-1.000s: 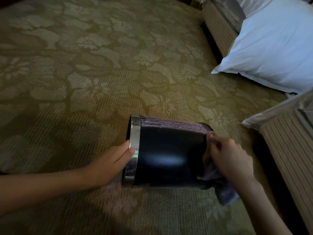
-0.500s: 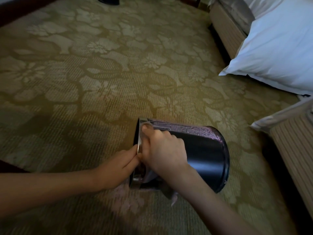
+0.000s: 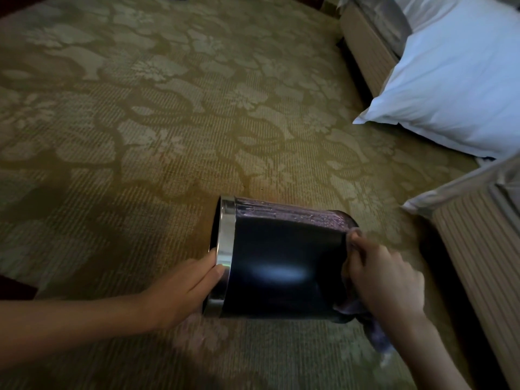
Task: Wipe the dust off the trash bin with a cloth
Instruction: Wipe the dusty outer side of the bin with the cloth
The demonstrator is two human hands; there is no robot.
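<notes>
Low in the view, at about seven o'clock, the left hand (image 3: pixel 188 285) reaches in with its fingers straight and side by side. Their tips rest on the chrome band (image 3: pixel 226 246) that rings the mouth of the trash bin (image 3: pixel 281 263), and the hand holds nothing. At about four o'clock, the right hand (image 3: pixel 387 280) is curled round a greyish-purple cloth (image 3: pixel 377 337) and presses it against the bin's closed bottom end. A loose tail of the cloth hangs out under the wrist toward five o'clock. The two hands are well apart, one at each end of the bin.

The bin is a glossy black cylinder lying on its side on the carpet (image 3: pixel 140 136) between the hands, at about five o'clock from the middle of the view. Its mouth points to nine o'clock and its base to three o'clock. A pale sheen lies across its near wall, and a duller purplish strip runs along its upper side.

The carpet is olive-gold with a large floral pattern. At two o'clock lies a white pillow (image 3: pixel 455 80), with one corner pointing toward the bin. Behind it, at one o'clock, stands a ribbed beige bed base (image 3: pixel 365 49). A second bed base (image 3: pixel 478 263) fills the right edge at four o'clock, just beside the right hand.
</notes>
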